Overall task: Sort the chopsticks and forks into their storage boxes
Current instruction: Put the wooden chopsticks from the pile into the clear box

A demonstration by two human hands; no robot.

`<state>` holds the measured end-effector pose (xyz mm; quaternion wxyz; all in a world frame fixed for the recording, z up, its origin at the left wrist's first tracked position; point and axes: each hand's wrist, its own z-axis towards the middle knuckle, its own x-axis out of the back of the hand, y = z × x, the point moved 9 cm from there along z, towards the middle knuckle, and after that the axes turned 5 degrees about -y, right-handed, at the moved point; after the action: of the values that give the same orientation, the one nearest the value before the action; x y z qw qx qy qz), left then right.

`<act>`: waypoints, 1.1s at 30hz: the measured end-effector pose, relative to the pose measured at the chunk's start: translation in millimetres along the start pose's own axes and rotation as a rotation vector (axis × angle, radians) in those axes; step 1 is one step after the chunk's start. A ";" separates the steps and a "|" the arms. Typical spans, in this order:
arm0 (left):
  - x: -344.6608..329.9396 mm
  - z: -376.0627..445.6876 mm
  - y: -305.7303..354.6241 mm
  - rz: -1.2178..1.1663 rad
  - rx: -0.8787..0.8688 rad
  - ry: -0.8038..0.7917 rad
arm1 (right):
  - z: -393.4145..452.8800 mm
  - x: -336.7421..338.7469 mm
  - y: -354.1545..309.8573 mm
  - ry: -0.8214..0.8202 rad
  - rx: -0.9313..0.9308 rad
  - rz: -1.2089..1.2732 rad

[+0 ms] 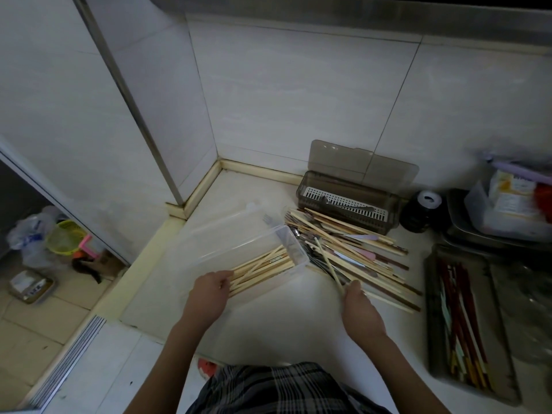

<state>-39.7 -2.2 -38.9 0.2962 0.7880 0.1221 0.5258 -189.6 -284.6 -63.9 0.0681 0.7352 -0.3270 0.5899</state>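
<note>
Several storage boxes ring the work area on the pale worktop point(268, 321): a smoky brown box point(348, 201) with its lid raised against the tiled wall at the back, holding a white slotted tray and a fork or two; a clear box point(239, 252) at the centre left, lid tipped open; and a dark tray point(466, 321) at the right, filled with red and coloured chopsticks. A black jar point(421, 210) and a stack of metal pans with packets stand in the far right corner. Between the clear box and the dark tray lies a loose heap of chopsticks and forks point(358, 252), spreading right up to the brown box (it blocks the straight way there). The worktop's left edge drops to a tiled floor strewn with a green basket and bags; bare worktop lies near the person.

The left hand point(210, 289) rests at the near end of the clear box, its fingers touching the wooden chopsticks point(263, 268) lying inside; whether they grip is unclear. The right hand point(355, 297) sits at the heap's near edge, fingers pinched round a pale chopstick point(327, 261) that slants upward.
</note>
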 end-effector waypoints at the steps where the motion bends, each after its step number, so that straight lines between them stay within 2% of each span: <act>1: 0.0 -0.1 -1.2 -0.002 0.005 0.005 | 0.5 3.4 3.3 -0.020 -0.022 0.024; 3: 4.0 -2.6 0.5 -0.029 0.001 0.065 | 1.0 17.4 6.8 0.065 -0.024 0.079; 6: 19.6 -13.7 19.6 -0.079 -0.049 0.247 | -3.9 35.1 -5.3 0.166 0.065 0.243; 8: 28.9 -21.5 48.3 -0.033 -0.169 0.343 | -7.4 44.9 -20.0 0.213 0.184 0.313; 11: 34.5 -29.7 95.2 0.034 -0.361 0.402 | -14.6 61.2 -41.5 0.240 0.314 0.413; 13: 30.9 -28.1 104.9 -0.159 -0.262 0.353 | -15.8 66.2 -54.9 0.193 0.367 0.545; 15: 16.3 -22.8 106.6 -0.454 -0.120 0.204 | -15.3 68.6 -69.5 0.126 0.404 0.676; 17: 2.2 -19.1 117.1 -0.661 -0.110 0.057 | -16.4 64.9 -83.5 0.044 0.436 0.713; 20: -3.3 -18.4 123.4 -1.045 -0.086 -0.032 | -19.0 54.3 -94.5 -0.062 0.474 0.756; 22: -2.8 -18.1 122.3 -1.154 -0.071 -0.037 | -18.4 51.4 -93.8 -0.077 0.470 0.760; 27: 1.6 -16.4 113.6 -1.187 -0.050 0.000 | -12.7 48.1 -79.8 -0.069 0.410 0.733; 29: 7.2 -13.4 104.8 -1.252 -0.040 0.050 | -6.6 49.7 -64.1 0.028 0.335 0.638; 31: 14.3 -11.3 93.3 -1.351 0.004 0.120 | -1.0 59.0 -42.9 0.201 0.209 0.464; 33: 18.0 -11.0 74.5 -1.482 0.110 0.242 | 1.4 66.8 -20.2 0.314 0.076 0.464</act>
<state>-50.9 -48.6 22.1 0.5174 0.4500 0.6780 0.2647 -171.1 -296.4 2.3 -0.0468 0.5424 -0.4496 0.7081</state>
